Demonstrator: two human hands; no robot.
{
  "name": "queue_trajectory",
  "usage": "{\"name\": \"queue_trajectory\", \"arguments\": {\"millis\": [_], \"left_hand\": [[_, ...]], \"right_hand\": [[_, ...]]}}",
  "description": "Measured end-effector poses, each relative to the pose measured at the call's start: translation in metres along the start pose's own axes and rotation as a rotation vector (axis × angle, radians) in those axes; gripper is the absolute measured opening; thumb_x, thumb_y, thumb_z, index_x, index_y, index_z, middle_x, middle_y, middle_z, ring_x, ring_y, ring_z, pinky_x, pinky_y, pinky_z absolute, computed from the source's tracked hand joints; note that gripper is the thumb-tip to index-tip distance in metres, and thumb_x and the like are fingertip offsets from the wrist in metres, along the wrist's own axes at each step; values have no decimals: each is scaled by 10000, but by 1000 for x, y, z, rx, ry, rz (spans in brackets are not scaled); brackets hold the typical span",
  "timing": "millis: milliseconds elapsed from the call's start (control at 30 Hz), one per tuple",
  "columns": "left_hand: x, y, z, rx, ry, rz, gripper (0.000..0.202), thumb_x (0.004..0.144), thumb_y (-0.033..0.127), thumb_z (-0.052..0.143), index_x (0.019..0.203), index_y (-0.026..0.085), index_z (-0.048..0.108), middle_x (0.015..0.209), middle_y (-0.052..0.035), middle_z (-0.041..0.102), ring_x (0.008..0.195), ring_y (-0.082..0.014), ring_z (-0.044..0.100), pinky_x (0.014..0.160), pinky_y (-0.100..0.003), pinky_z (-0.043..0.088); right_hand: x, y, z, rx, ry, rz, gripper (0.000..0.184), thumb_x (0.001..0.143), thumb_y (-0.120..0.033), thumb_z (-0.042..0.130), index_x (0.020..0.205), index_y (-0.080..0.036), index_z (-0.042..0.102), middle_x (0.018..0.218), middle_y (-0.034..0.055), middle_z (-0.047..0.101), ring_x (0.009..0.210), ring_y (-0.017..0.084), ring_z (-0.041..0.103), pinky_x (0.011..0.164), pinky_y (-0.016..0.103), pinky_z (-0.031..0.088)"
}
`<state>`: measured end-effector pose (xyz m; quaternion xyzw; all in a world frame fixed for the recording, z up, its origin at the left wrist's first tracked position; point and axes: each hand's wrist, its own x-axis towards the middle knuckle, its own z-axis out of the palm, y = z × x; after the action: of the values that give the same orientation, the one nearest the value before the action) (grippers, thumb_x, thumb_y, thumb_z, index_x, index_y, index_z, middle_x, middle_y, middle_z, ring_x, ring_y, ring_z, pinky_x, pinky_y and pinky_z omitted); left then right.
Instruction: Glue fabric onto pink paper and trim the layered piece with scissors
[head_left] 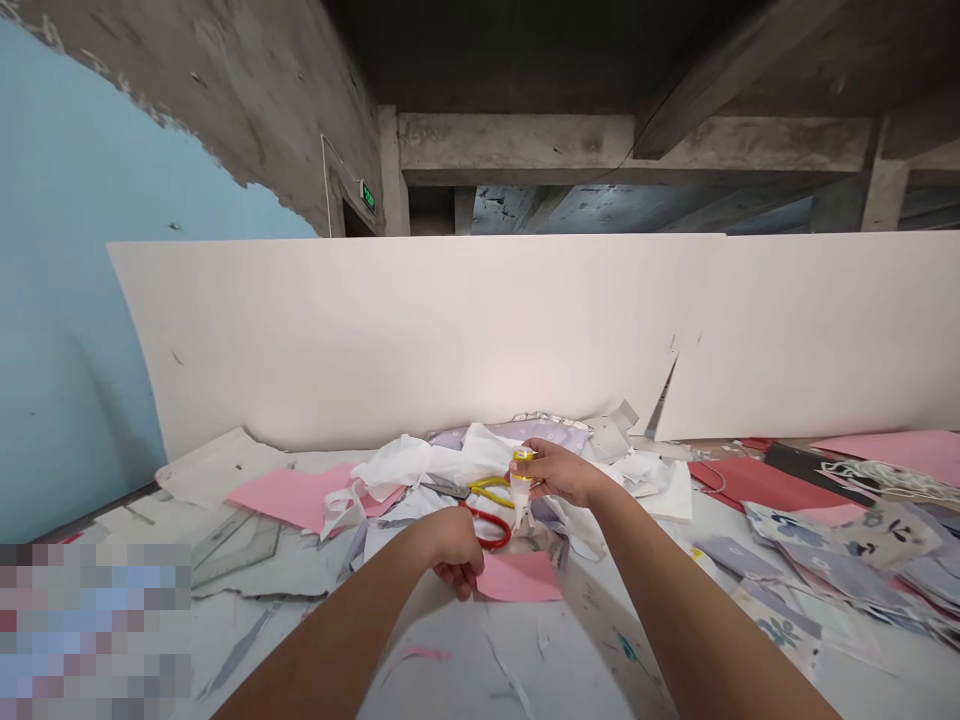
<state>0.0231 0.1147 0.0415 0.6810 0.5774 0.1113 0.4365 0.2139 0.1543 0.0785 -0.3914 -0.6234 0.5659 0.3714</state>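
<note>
My left hand (pixel 454 550) is closed at the left edge of a small pink sheet of paper (pixel 523 578), pinching it just above the table. In my right hand (pixel 561 470) is a small whitish bottle with a yellow band (pixel 520 490), held upright above the far edge of that sheet. Between the hands lie scissors (pixel 491 490) with grey blades and a yellow handle loop. A red handle loop (pixel 492 532) shows beside them; I cannot tell whether it belongs to the same pair. Crumpled white scraps (pixel 409 460) lie behind.
A larger pink sheet (pixel 292 497) and grey-white scraps (pixel 247 540) cover the left side. Red sheets (pixel 757 488), patterned fabric-like pieces (pixel 885 535) and pale cord (pixel 892 478) lie at right. A tall white board (pixel 420 340) with a slit stands along the back.
</note>
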Motion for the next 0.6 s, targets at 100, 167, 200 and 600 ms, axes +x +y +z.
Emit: {"name": "queue_trajectory", "arguments": {"millis": [100, 167, 200, 600], "left_hand": [[-5, 2, -10, 58, 124, 39, 117, 460, 109, 591, 410, 181, 512, 302, -21, 480, 290, -181, 447, 394, -283, 312], [-11, 6, -19, 52, 259, 127, 70, 500, 165, 614, 487, 192, 550, 347, 10, 484, 327, -154, 436, 430, -277, 324], [-14, 9, -24, 34, 331, 184, 50, 539, 211, 613, 548, 201, 565, 404, 20, 505, 371, -143, 447, 456, -268, 335], [-32, 35, -31, -435, 280, 645, 361, 673, 228, 604, 1030, 213, 550, 905, -21, 629, 828, -164, 559, 719, -255, 408]], "right_hand": [[3, 3, 6, 30, -22, -28, 333, 595, -370, 696, 802, -183, 514, 738, -8, 565, 571, 85, 518, 519, 218, 444], [4, 2, 13, 65, -45, -48, 301, 614, -378, 674, 785, -188, 514, 717, -18, 551, 567, 82, 508, 513, 209, 419], [4, 1, 18, 88, -58, -59, 286, 617, -370, 669, 770, -192, 505, 707, -24, 541, 575, 83, 507, 517, 206, 411], [-10, -22, 63, 186, -110, -136, 287, 643, -250, 586, 830, -240, 369, 717, -66, 464, 583, 60, 441, 516, 176, 327]]}}
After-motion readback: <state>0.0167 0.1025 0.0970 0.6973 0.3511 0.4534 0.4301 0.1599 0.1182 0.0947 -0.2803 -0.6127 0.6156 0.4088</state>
